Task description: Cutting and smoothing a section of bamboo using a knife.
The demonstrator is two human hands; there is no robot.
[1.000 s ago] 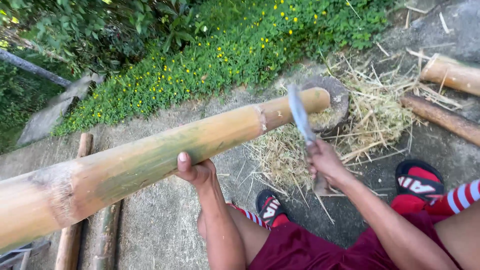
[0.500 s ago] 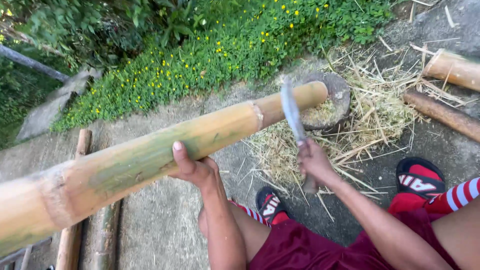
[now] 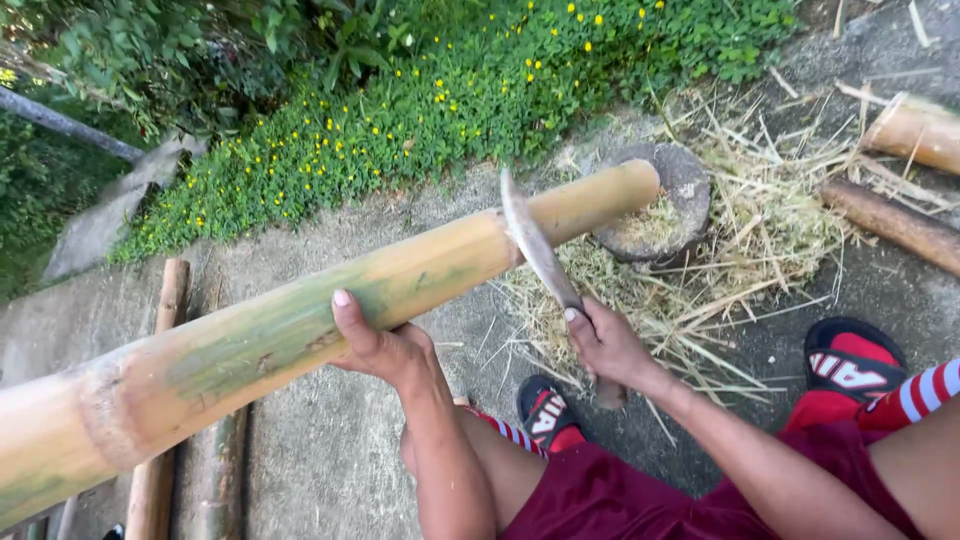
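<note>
Head view: a thick bamboo pole [image 3: 300, 320] is held slanted above the concrete ground, cupped from below by the left hand [image 3: 385, 345]. A curved blade [image 3: 535, 245] is gripped by the right hand [image 3: 610, 345], its edge laid against the pole near a node. Trimming appears in hand; a controlled stroke along the surface seems called for.

Bamboo pole [image 3: 300, 320] is tan with green streaks; shorts [image 3: 640, 490] maroon; socks [image 3: 925, 390] red-white striped, seemingly.
</note>
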